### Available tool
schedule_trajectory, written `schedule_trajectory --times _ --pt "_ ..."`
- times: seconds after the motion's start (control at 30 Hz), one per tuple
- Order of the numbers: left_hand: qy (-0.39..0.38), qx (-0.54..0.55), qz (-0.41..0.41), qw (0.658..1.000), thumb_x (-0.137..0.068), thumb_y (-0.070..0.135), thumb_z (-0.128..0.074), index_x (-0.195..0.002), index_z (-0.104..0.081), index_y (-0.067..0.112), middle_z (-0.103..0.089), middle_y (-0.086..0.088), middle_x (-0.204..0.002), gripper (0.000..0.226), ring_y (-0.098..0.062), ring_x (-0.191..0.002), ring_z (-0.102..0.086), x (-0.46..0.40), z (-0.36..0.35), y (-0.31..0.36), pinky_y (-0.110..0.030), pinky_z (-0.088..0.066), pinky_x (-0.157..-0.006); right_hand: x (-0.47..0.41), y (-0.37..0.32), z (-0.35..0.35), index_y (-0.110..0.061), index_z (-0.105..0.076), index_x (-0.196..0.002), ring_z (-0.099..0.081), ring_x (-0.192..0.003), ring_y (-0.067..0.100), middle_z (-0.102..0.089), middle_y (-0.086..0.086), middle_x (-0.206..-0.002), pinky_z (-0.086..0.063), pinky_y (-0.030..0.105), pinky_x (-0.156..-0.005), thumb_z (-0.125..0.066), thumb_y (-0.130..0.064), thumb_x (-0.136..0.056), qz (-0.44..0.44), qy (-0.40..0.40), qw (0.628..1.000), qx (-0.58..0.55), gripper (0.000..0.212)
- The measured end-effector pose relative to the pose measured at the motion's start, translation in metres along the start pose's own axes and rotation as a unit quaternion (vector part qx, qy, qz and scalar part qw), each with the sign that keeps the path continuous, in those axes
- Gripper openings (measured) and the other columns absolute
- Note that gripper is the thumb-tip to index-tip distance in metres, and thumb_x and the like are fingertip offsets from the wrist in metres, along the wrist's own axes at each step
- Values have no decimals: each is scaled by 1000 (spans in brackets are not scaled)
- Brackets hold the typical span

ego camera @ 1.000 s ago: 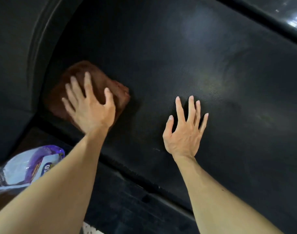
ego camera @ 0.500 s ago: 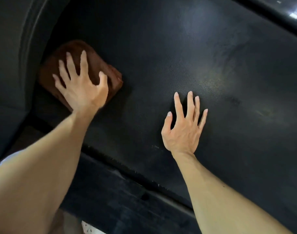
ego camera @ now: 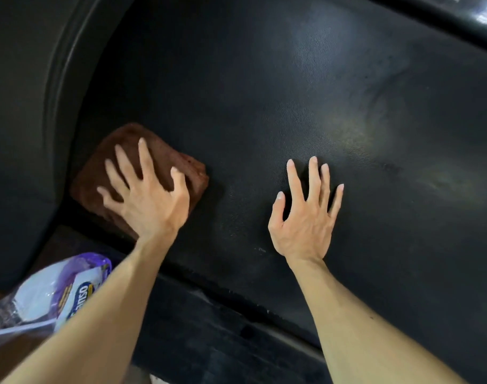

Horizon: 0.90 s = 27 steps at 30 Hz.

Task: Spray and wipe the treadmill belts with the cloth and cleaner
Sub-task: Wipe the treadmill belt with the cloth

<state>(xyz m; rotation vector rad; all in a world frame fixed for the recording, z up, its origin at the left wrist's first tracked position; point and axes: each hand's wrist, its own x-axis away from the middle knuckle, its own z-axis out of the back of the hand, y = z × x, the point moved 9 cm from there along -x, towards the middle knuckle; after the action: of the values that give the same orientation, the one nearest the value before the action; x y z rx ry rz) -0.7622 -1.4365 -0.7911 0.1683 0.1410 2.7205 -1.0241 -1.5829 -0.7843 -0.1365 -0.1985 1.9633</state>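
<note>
A folded brown cloth lies on the black treadmill belt near its left end. My left hand presses flat on the cloth with fingers spread and straight. My right hand rests flat on the bare belt to the right of the cloth, fingers spread. A clear cleaner bottle with a purple and white label lies at the lower left, beside my left forearm, off the belt.
The black side rail of the treadmill runs along the belt's near edge. A dark curved housing rises at the left of the belt. Another dark, glossy rail crosses the top right corner.
My left hand pushed the cloth away to the far left, then drew it back toward me. The bottle is in sight again. My right hand has stayed in place.
</note>
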Motion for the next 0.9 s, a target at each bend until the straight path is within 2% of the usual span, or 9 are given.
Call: schedule_trajectory --times 0.1,0.2,0.33,0.47,0.67,0.73,0.83,0.9 --pt "-7 -2 -92 996 -91 59 -38 -161 -17 36 -13 -8 -170 77 -35 -156 -10 -50 1 42 -67 -10 -118 0 0 1 -32 -28 -163 -7 -160 26 -14 6 -173 -10 58 -127 -41 -40 -103 0 1 1000 1 61" --pt "-19 17 -100 995 -93 60 -37 -162 -16 35 -12 -9 -170 76 -34 -157 -8 -82 0 71 -67 -7 -121 0 0 0 -32 -29 -163 -7 -160 25 -14 5 -173 -9 57 -127 -41 -40 -103 1 2 1000 2 62" --pt "5 4 -152 988 -92 58 -40 -161 -21 34 -15 -8 -170 76 -32 -156 -13 -6 5 67 -64 -11 -122 1 -2 1 -31 -30 -162 -8 -160 26 -15 6 -172 -10 58 -127 -41 -39 -103 4 3 1000 -9 61" --pt "-45 -26 -189 981 -93 57 -41 -163 -19 34 -8 -5 -172 76 -28 -158 -5 89 -6 47 -61 -9 -123 1 -1 2 -30 -29 -163 -9 -160 27 -15 6 -172 -10 58 -126 -41 -37 -104 4 3 1000 -4 60" --pt "-68 -8 -199 978 -97 59 -33 -163 -13 38 -2 -1 -172 72 -25 -158 2 91 -10 47 -59 -5 -124 1 1 2 -31 -29 -162 -9 -160 26 -15 6 -172 -8 58 -127 -41 -39 -104 6 8 1000 -15 60" --pt "-70 40 -207 975 -100 54 -31 -163 -14 38 -4 1 -172 66 -23 -159 2 91 -6 46 -56 -2 -126 1 0 1 -31 -29 -163 -9 -160 26 -15 6 -172 -8 58 -127 -41 -40 -103 12 8 1000 -16 61" --pt "-50 140 -213 966 -104 29 -40 -163 -18 25 -9 -1 -172 64 -18 -159 -1 93 15 32 -49 -3 -128 1 -1 2 -30 -28 -163 -8 -160 27 -15 7 -172 -5 61 -126 -39 -39 -103 16 2 1000 -20 62" --pt "-11 109 -189 976 -102 17 -45 -162 -19 12 -10 -7 -171 66 -20 -159 -2 97 28 14 -43 -3 -129 -2 -6 10 -27 -30 -162 -9 -160 26 -19 7 -171 -2 65 -124 -39 -35 -103 -2 12 999 -52 60"
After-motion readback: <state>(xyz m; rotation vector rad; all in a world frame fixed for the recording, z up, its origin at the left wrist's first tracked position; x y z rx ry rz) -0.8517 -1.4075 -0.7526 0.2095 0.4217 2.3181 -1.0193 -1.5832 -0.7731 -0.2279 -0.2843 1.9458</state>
